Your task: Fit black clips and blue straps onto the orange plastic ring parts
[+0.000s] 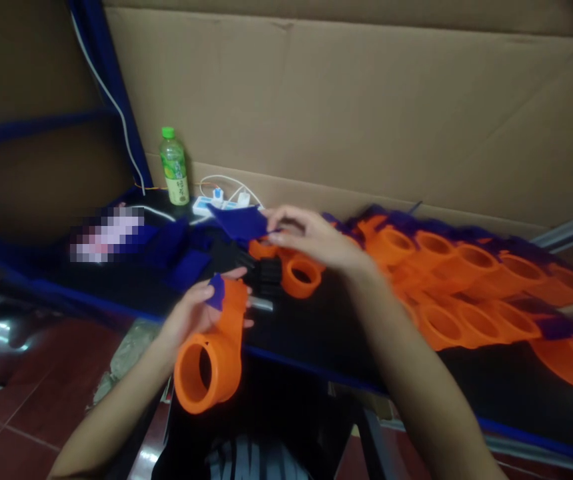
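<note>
My left hand (194,307) is closed round an orange plastic part (229,313) with a wide ring at its lower end and a small blue piece (215,292) under my thumb. A short silver metal piece (260,304) shows beside its fingers; whether the hand holds it I cannot tell. Over the table, my right hand (306,233) pinches a flat blue piece (241,223) at its right edge. Just below that hand lies another orange ringed part (302,275), close to some black ribbed pieces (268,275). Motion blurs the right fingertips.
Rows of orange ringed parts (476,260) with blue pieces cover the table's right side. Loose blue pieces (176,250) lie left of centre. Behind them stand a green-capped bottle (174,170) and a power strip (209,205) with white cables. A cardboard wall (341,100) closes the back.
</note>
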### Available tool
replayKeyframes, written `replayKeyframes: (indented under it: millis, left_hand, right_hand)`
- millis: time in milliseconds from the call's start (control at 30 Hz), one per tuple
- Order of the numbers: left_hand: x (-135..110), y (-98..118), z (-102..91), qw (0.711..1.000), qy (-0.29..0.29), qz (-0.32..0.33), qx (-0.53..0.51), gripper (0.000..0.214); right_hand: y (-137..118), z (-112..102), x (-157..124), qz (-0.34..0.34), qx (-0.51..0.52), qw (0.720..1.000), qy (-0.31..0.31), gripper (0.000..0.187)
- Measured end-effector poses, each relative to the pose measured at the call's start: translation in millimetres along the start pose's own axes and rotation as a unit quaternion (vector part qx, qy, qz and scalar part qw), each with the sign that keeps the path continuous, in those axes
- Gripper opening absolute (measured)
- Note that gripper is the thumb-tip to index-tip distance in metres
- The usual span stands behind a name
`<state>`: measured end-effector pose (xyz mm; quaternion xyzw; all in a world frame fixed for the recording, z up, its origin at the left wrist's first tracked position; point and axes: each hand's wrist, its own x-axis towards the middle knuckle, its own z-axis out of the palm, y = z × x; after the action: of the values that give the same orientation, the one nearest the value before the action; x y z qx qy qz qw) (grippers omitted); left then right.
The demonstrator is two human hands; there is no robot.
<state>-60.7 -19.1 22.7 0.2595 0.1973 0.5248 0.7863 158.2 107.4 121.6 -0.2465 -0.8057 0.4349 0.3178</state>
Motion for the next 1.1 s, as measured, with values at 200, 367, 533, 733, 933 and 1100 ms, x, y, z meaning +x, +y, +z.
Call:
replayKeyframes:
  millis: [200, 367, 533, 733, 933, 1100]
  left_hand:
    - [4.0, -3.8, 6.4, 0.999, 0.045, 0.004, 0.018, 0.053]
    - [2.0, -5.0, 1.2, 0.999, 0.038, 0.007, 0.018, 0.054]
    - [-1.7, -3.0, 1.2, 0.997, 0.044, 0.056, 0.011, 0.055]
    - [-2.4, 0.6, 2.5, 0.992, 0.057, 0.108, 0.038, 0.057]
    - [-2.3, -3.4, 3.7, 0.967, 0.067, 0.225, 0.099, 0.058]
    - [0.5, -9.5, 1.9, 0.952, 0.066, 0.265, 0.137, 0.057]
  right_hand:
    - [-3.5, -1.7, -43.3, 0.024, 0.121, 0.989, 0.084, 0.032]
    - [-4.7, -2.7, -55.6, 0.015, 0.092, 0.990, 0.108, 0.032]
    - [-6.5, -9.4, -67.2, -0.010, 0.043, 0.989, 0.139, 0.028]
    - [-20.7, -12.3, -79.8, -0.015, -0.035, 0.993, 0.108, 0.049]
    - [-24.3, -1.6, -80.3, -0.031, -0.037, 0.992, 0.116, 0.087]
    - [-18.3, 11.1, -76.4, -0.067, 0.054, 0.982, 0.166, 0.085]
